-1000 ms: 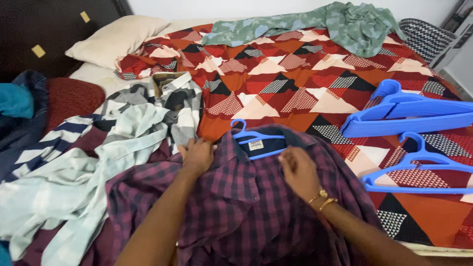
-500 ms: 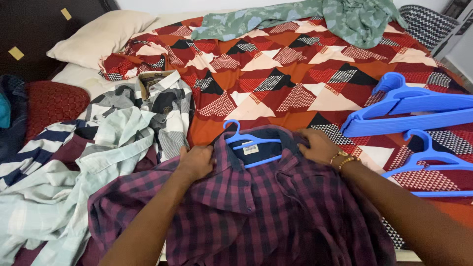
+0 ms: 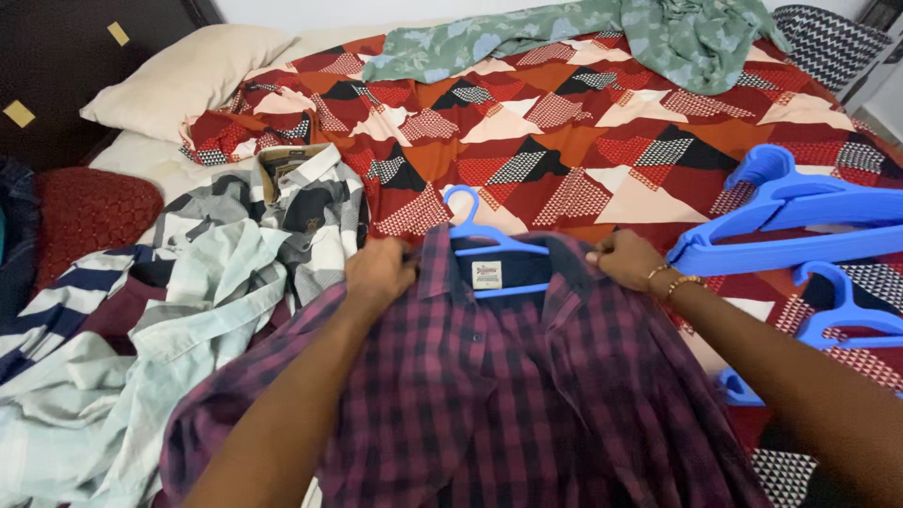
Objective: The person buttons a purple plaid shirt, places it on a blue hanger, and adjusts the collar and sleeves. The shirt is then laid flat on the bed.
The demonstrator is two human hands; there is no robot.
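A maroon and dark checked shirt (image 3: 489,395) lies on the bed in front of me with a blue plastic hanger (image 3: 491,243) inside its collar, the hook pointing away. My left hand (image 3: 378,273) grips the shirt at its left shoulder beside the collar. My right hand (image 3: 625,260), with gold bangles on the wrist, pinches the right shoulder of the shirt. Both hands hold the fabric up slightly off the bedspread.
A heap of striped and checked shirts (image 3: 188,301) lies to the left. A stack of blue hangers (image 3: 800,221) and a single one (image 3: 847,315) rest on the red patterned bedspread (image 3: 564,122) at right. A green floral cloth (image 3: 602,33), a pillow (image 3: 183,80) and a woven basket (image 3: 832,42) sit farther back.
My right hand has moved from the collar out to the right shoulder and gripped it. Both hands have drawn the shirt and hanger up and away from me.
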